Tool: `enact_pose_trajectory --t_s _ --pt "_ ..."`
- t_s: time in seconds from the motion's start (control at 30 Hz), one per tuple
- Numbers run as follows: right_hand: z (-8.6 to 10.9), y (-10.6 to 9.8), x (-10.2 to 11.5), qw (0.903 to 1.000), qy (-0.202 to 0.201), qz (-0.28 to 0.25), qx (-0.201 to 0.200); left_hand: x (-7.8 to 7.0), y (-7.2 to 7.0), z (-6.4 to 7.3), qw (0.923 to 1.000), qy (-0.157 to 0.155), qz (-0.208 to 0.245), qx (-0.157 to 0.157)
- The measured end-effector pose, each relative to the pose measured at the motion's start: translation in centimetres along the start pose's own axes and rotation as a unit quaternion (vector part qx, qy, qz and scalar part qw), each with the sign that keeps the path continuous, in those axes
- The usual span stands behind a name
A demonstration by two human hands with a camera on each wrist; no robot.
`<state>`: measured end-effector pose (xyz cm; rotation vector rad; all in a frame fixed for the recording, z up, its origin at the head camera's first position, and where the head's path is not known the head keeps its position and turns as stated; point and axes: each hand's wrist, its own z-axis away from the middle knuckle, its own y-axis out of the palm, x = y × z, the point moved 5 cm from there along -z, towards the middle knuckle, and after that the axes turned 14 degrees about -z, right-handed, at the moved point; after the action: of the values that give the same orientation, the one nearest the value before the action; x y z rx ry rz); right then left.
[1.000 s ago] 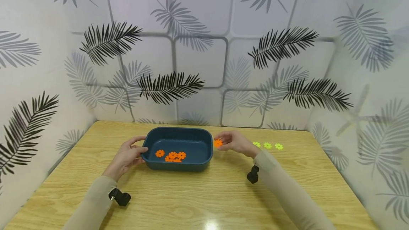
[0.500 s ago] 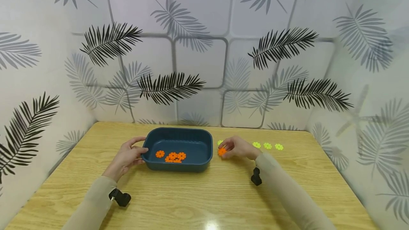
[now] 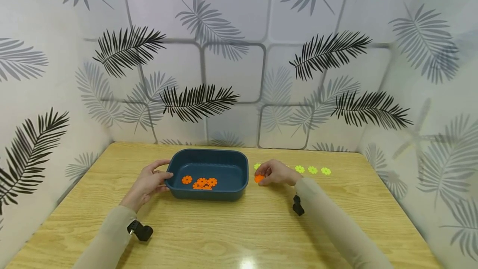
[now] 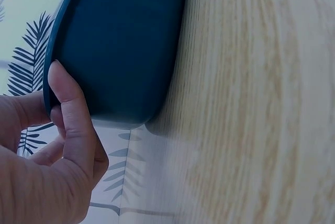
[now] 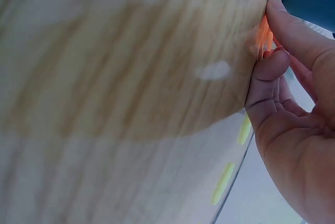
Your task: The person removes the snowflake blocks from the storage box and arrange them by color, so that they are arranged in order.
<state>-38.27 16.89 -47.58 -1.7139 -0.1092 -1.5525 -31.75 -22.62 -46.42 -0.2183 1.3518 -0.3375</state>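
My left hand (image 3: 146,184) grips the left end of a dark blue rectangular basin (image 3: 207,194), thumb over the rim and fingers outside, as the left wrist view also shows. Several orange flower-shaped discs (image 3: 187,180) lie inside, mostly bunched at its near side. Just right of the basin, my right hand (image 3: 278,172) pinches another orange flower-shaped disc (image 3: 258,178) between thumb and fingers. In the right wrist view that disc (image 5: 263,33) is down at the table surface, partly covered by the fingers.
Several yellow-green flower-shaped discs (image 3: 312,170) form a row along the back of the wooden table (image 3: 224,231), one partly behind my right hand. A leaf-patterned wall covering (image 3: 231,123) rises right behind the table and at both sides.
My right hand has brought the orange disc down and nearer to me, uncovering a yellow-green disc behind it. My left hand and the basin have stayed in place.
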Motion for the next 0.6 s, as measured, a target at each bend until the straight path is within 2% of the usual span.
enact_pose_trajectory --t_s 0.6 --pt "-0.25 -0.07 -0.45 0.9996 -0.008 0.019 -0.018 -0.07 0.07 0.03 1.0 0.002 0.0 0.002"
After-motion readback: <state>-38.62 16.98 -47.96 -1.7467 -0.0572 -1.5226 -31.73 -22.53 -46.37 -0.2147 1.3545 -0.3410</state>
